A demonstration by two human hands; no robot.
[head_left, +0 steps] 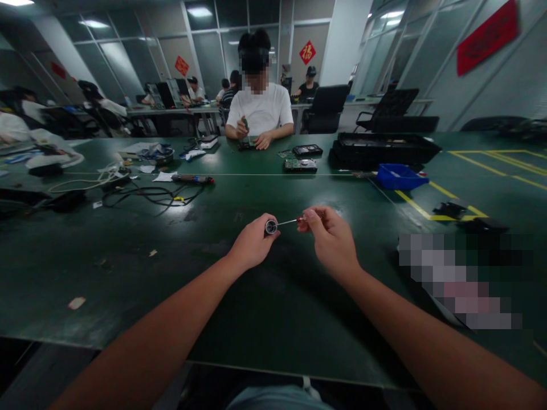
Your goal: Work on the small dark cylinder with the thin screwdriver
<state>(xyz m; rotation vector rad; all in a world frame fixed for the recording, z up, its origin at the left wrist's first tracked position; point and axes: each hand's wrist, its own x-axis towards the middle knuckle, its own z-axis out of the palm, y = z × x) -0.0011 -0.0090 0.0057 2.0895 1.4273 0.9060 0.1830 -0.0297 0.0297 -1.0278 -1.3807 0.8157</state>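
Observation:
My left hand (252,242) is closed around a small dark cylinder (270,227) whose round, ringed end faces me. Most of its body is hidden by my fingers, so its exact kind does not show. In my right hand (331,236) is a screwdriver (301,219) with a reddish handle, pinched between thumb and fingers. Its thin metal shaft points left, and the tip meets the ringed end of the cylinder; whether it sits inside cannot be made out. Both hands are held above the green table (273,319).
A co-worker (260,108) sits opposite, holding a screwdriver over a dark part. Hard drives (300,165) lie near them. Toward the right stand a black case (384,149) and a blue bin (400,177). Cables (156,196) and a dark pen-like tool (192,179) lie left.

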